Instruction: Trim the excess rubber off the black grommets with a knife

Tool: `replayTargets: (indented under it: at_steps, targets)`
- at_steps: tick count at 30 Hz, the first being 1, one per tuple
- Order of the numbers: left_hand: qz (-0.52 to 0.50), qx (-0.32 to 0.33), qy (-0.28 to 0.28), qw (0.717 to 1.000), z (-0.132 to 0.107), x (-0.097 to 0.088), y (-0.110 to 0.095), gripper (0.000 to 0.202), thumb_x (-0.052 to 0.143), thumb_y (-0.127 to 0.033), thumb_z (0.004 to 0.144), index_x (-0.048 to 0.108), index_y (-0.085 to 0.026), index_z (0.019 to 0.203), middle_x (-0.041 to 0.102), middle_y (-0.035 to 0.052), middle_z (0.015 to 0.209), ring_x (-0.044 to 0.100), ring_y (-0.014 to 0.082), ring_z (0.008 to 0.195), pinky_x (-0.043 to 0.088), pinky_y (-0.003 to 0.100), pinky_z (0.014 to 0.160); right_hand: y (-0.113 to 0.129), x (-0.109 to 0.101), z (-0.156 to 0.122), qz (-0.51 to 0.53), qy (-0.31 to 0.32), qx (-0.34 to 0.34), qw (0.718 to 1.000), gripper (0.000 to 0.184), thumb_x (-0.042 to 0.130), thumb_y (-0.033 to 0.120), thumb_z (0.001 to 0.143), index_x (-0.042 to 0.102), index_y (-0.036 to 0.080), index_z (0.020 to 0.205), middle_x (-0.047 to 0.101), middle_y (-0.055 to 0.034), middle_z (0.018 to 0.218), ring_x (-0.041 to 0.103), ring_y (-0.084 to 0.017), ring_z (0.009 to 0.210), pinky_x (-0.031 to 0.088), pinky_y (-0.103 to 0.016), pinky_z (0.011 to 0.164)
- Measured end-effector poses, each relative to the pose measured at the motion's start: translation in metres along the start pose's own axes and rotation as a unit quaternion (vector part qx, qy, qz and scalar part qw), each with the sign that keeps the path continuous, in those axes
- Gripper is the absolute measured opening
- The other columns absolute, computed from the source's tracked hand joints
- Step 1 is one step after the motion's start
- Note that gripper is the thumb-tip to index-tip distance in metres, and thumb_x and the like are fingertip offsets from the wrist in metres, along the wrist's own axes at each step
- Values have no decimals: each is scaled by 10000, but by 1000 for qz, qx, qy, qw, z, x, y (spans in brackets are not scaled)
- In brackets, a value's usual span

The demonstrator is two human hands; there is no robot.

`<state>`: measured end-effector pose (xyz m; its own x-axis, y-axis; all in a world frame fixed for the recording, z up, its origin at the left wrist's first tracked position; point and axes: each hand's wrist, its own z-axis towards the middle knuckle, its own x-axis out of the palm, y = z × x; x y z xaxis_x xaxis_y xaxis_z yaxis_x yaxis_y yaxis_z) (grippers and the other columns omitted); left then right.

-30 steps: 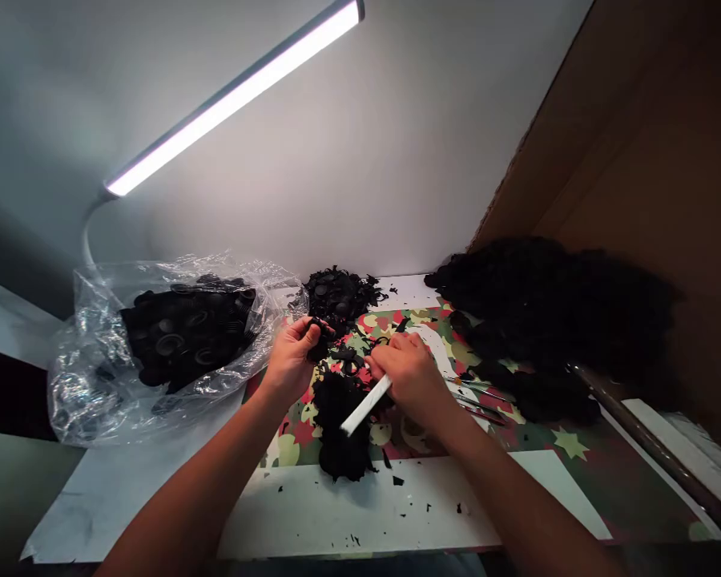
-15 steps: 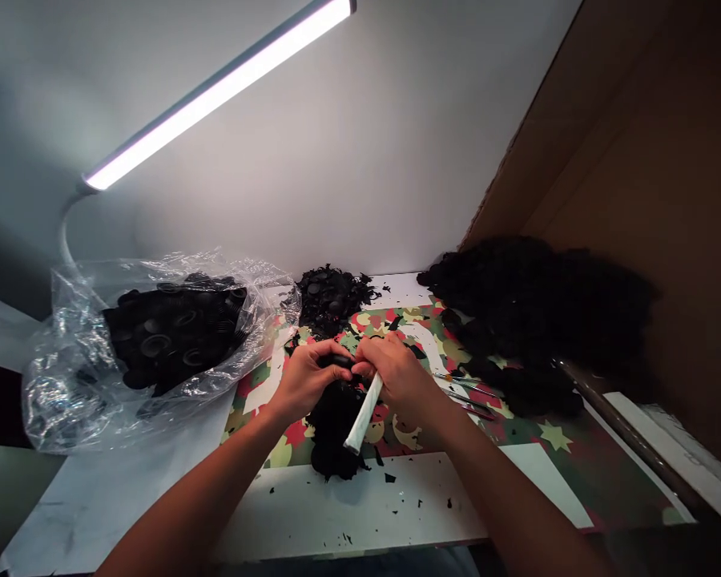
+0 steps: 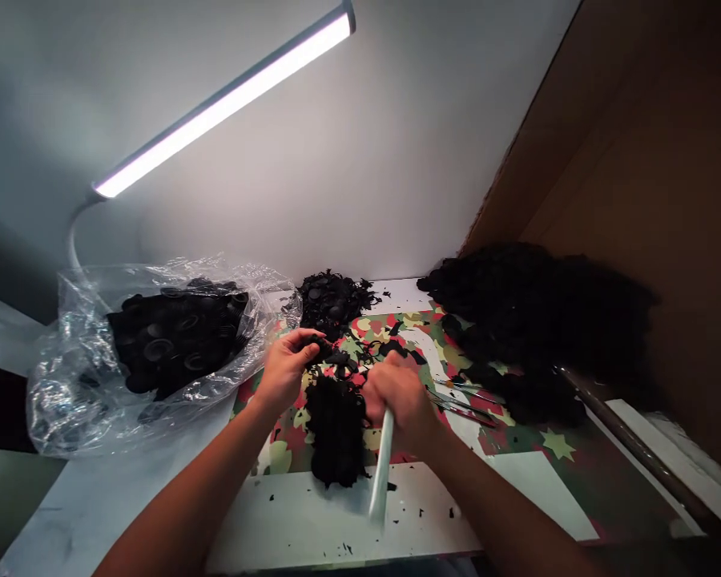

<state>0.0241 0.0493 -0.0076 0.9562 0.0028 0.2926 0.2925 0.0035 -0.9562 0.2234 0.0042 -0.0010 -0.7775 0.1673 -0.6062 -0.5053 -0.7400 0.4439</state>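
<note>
My left hand (image 3: 285,370) pinches a small round black rubber part (image 3: 317,344) between thumb and fingers, over the middle of the patterned sheet. To its right, my right hand (image 3: 396,397) is closed around a tool with a long pale handle (image 3: 382,469). That handle slants down toward me and is smeared at its end; the tool's working tip is hidden by my fist. Below and between the hands lies a heap of black rubber pieces (image 3: 336,433). Black scraps (image 3: 352,365) are scattered just beyond it.
At left, a clear plastic bag (image 3: 75,393) holds round black parts (image 3: 186,340). A pile of black trimmings (image 3: 335,296) sits at the back, and a large dark pile (image 3: 534,312) at right. Thin metal tools (image 3: 465,401) lie right of my hand. A lamp (image 3: 228,100) glows overhead.
My hands, close together before, are now apart. The left hand moved left with the black part; the right moved slightly right and down, its tool handle now steeper.
</note>
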Motion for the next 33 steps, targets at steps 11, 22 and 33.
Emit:
replayTargets:
  at_steps: [11, 22, 33]
  targets:
    - [-77, -17, 47, 996, -32, 15, 0, 428, 951, -401, 533, 771, -180, 852, 746, 39, 838, 664, 166, 770, 520, 260, 731, -1, 1, 12, 285, 38, 333, 898, 443, 544, 570, 935, 654, 187, 740, 522, 13, 633, 454, -144, 605, 337, -273, 567]
    - [152, 62, 149, 975, -31, 8, -12, 382, 853, -269, 715, 775, -210, 1085, 743, 100, 1056, 658, 244, 1017, 509, 322, 909, 11, -1, 13, 355, 34, 355, 864, 356, 643, 501, 888, 579, 201, 706, 418, 37, 638, 348, -120, 586, 304, -251, 520]
    - [141, 40, 38, 989, -35, 8, -13, 179, 832, -299, 705, 814, -188, 844, 751, 42, 765, 637, 164, 681, 503, 250, 639, 4, 11, 6, 441, 10, 363, 821, 353, 672, 476, 854, 512, 205, 695, 360, 54, 633, 293, -107, 567, 261, -252, 523]
